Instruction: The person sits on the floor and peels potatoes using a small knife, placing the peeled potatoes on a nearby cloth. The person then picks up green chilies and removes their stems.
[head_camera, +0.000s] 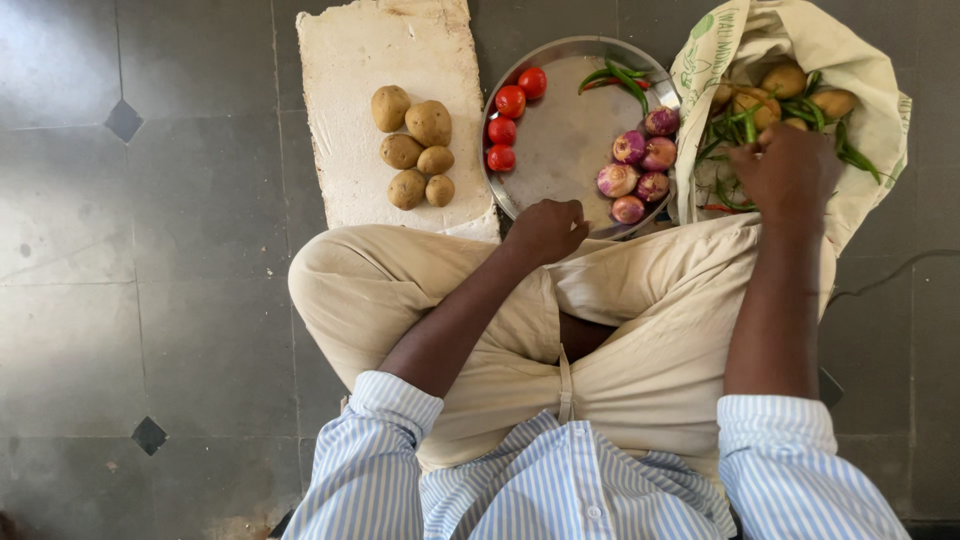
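My right hand (788, 172) reaches into the cloth bag (880, 110) at upper right, fingers closing among green beans (735, 130) — my left hand (545, 230), curled, grips the steel plate (560, 140) rim at centre.

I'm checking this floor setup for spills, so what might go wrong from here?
The right hand is deep in the cloth bag among green beans and potatoes, so pulling something out may drag beans onto the floor. The onions sit right at the steel plate's rim by the bag and could get knocked off. The left hand rests at the plate's near edge; pressing there might tip it.
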